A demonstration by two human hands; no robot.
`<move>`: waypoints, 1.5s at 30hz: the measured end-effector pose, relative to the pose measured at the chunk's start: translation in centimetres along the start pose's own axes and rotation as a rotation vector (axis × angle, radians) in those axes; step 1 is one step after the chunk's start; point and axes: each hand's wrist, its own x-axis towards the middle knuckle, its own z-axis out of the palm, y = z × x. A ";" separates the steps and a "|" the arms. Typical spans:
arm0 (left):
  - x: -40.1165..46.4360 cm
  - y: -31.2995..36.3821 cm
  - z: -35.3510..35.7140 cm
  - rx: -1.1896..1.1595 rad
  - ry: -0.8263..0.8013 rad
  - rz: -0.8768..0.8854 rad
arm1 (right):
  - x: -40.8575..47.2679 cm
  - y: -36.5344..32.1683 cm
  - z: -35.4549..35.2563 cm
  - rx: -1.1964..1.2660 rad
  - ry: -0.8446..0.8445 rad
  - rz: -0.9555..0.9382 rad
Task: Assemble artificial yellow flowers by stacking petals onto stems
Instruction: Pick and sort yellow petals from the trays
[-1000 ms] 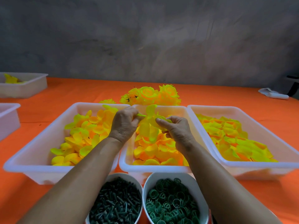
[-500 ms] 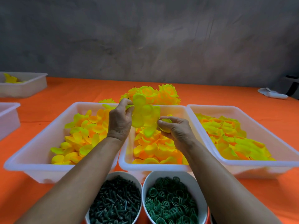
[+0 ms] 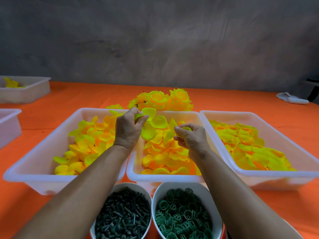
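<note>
My left hand (image 3: 128, 128) pinches a yellow petal piece (image 3: 151, 124) with several spread lobes, held above the middle white tray (image 3: 165, 176). To its right, my right hand (image 3: 191, 137) pinches a small yellow-green petal (image 3: 186, 128) between thumb and fingertips, a short gap from the spread piece. Loose yellow and orange petals fill the middle tray, the left tray (image 3: 34, 171) and the right tray (image 3: 269, 176). Just below my arms stand a bowl of dark green stems (image 3: 122, 216) and a bowl of green rings (image 3: 183, 216). Whether a stem sits in my left hand is hidden.
Finished yellow flowers (image 3: 162, 100) lie in a pile behind the trays on the orange table (image 3: 259, 104). Two more white trays (image 3: 25, 91) stand at the far left, one holding yellow pieces. A white cloth (image 3: 291, 99) lies at the far right.
My left hand turned the spread petal piece and shifted slightly right over the middle tray. My right hand drew apart from it, pinching a small petal.
</note>
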 end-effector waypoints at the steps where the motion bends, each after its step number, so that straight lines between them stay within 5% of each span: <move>1: 0.0 0.0 0.0 -0.008 -0.008 0.000 | 0.0 0.0 0.1 -0.002 -0.013 -0.002; 22: -0.3 0.5 -0.2 -0.276 -0.341 -0.034 | 0.5 0.4 0.0 -0.135 0.102 -0.155; 35: -0.5 1.1 -0.3 -0.491 -0.382 -0.190 | 0.8 -0.1 -0.6 -0.188 0.022 -0.033; 45: -0.6 1.9 -0.4 -0.143 -0.750 -0.164 | -0.8 -2.7 -1.8 -0.617 -0.188 0.055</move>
